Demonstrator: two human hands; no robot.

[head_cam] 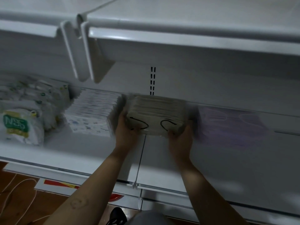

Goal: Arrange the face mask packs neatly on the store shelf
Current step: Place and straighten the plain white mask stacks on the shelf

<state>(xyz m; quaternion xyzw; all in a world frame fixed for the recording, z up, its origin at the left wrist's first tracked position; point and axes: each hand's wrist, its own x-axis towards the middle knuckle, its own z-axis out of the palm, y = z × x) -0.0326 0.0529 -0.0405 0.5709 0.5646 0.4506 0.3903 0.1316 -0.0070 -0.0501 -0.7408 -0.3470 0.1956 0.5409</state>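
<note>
A stack of beige face mask packs [155,111] with black ear loops stands on the white shelf [81,150], near the back. My left hand [125,127] grips its left front corner and my right hand [179,135] grips its right front corner. Left of it is a row of white patterned mask packs [92,114]. A stack of purple mask packs [230,125] lies just to the right, blurred. Further left are green and white N95 packs [21,125] in a loose pile.
An upper shelf [178,38] with brackets [84,51] overhangs the work area. A divider wire [140,159] runs along the shelf below my hands. Brown floor with a white cable [14,189] shows at the lower left, and a dark shoe [116,215] at the bottom.
</note>
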